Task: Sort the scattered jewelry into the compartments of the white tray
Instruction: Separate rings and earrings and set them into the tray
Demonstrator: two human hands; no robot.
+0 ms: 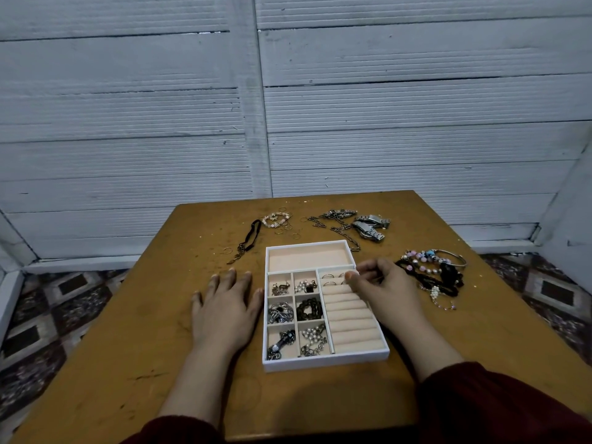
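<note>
The white tray [323, 363] sits mid-table with peach lining. Its six small left compartments hold jewelry, the long back compartment is bare, and a few rings [330, 277] stand in the back rows of the ring rolls. My left hand [224, 309] lies flat on the table, fingers spread, touching the tray's left wall. My right hand [381, 290] hovers over the back right of the ring rolls, thumb and fingers pinched together; whether a ring is between them I cannot tell. Loose rings and a pink bead bracelet [277, 219] lie behind the tray.
A black choker [250, 238] lies back left. Chains [336, 222] and two metal watches [370, 227] lie back right. A pile of bead bracelets, a bangle and black necklaces [432, 274] lies right of the tray. The table ends at a grey panelled wall.
</note>
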